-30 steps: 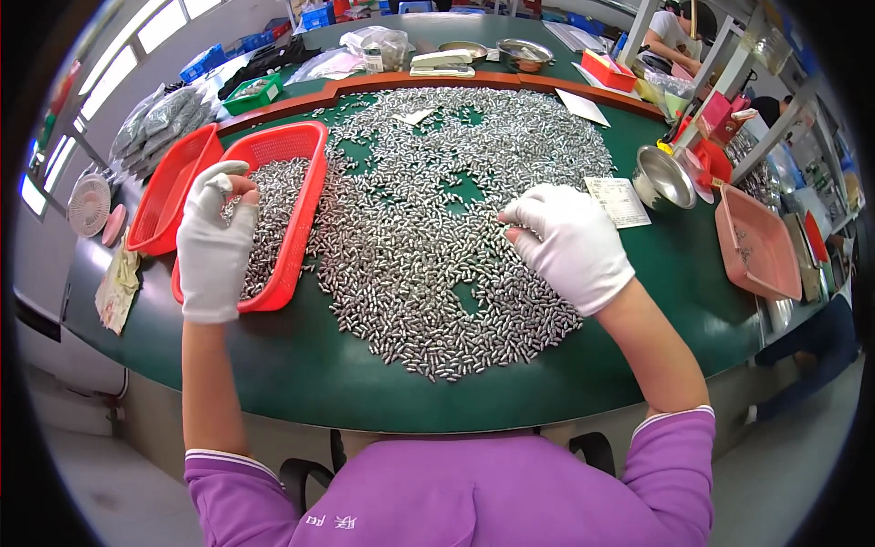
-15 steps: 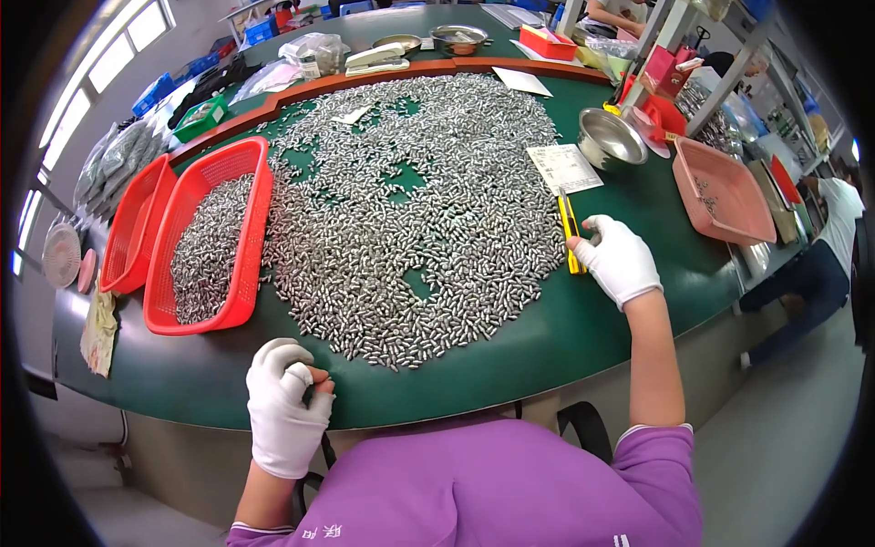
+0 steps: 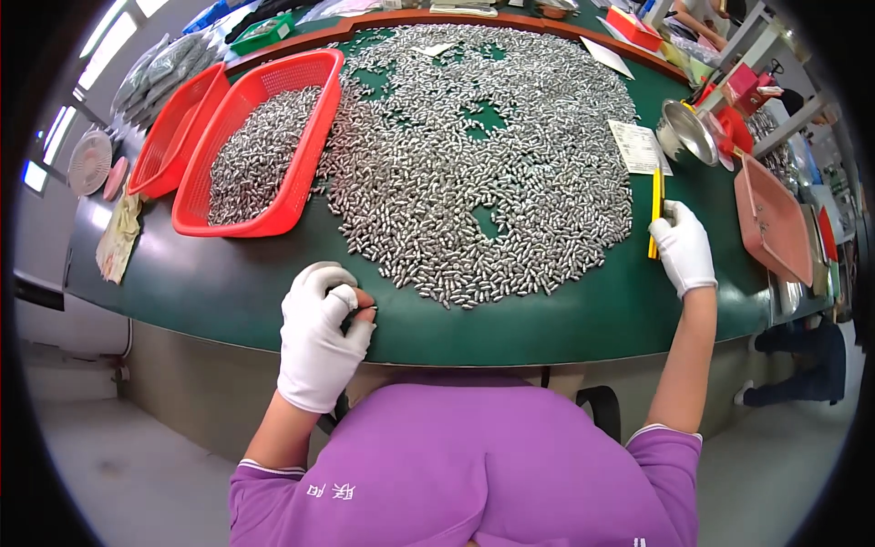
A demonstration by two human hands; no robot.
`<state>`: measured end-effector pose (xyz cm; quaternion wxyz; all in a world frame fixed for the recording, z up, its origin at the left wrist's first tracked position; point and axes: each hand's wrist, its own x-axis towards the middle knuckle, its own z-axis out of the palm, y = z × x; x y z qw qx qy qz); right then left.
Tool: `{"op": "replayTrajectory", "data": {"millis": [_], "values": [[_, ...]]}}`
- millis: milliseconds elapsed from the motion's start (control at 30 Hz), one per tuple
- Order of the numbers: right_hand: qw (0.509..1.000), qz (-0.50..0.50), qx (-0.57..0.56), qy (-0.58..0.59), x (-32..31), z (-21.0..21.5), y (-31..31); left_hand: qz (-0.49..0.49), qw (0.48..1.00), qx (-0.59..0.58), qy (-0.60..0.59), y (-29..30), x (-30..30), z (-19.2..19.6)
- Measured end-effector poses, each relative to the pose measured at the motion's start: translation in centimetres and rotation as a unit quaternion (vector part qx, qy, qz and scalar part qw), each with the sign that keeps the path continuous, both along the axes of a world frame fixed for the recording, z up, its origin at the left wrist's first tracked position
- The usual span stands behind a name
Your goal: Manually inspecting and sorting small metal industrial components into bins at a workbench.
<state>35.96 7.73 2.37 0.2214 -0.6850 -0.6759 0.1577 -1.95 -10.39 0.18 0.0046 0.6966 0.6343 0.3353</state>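
Both my hands wear white gloves, and bare fingertips show on the left one. My left hand (image 3: 321, 335) is above the table's near edge, its thumb and fingers pinched together. A tiny glint shows at the fingertips; what they hold is too small to make out. At the right, my right hand (image 3: 685, 248) grips a yellow utility knife (image 3: 656, 196) between thumb and fingers. The knife points away from me, its far end at the lower edge of a printed paper slip (image 3: 641, 149). Between my hands spreads a wide layer of small silvery metal pellets (image 3: 538, 214).
At the left, a red plastic basket (image 3: 193, 208) holds more pellets, with a second red basket (image 3: 150, 173) beside it. A metal bowl (image 3: 688, 132) and a pink tray (image 3: 773, 232) stand at the right. A stained cloth (image 3: 118, 239) hangs over the left table edge.
The view has shifted, so the table sits higher and further right. The knife has moved rightward along the slip's lower edge with my right hand. My left hand keeps its pinch.
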Motion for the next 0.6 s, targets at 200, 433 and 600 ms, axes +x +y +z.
{"op": "replayTrajectory", "data": {"millis": [200, 433, 600], "values": [[0.974, 0.112, 0.074, 0.184, -5.6, 2.0, -7.7, 0.021, 0.999, -0.034, -0.028, -0.5, 0.0, 0.1], [0.904, 0.417, -0.045, 0.081, -13.0, 2.4, -14.0, 0.034, 0.997, -0.047, -0.054, -1.3, -0.2, -0.1], [0.887, 0.458, -0.045, -0.045, -15.6, 0.8, -14.7, 0.047, 0.996, -0.051, -0.054, -1.8, -0.1, -0.2]]}}
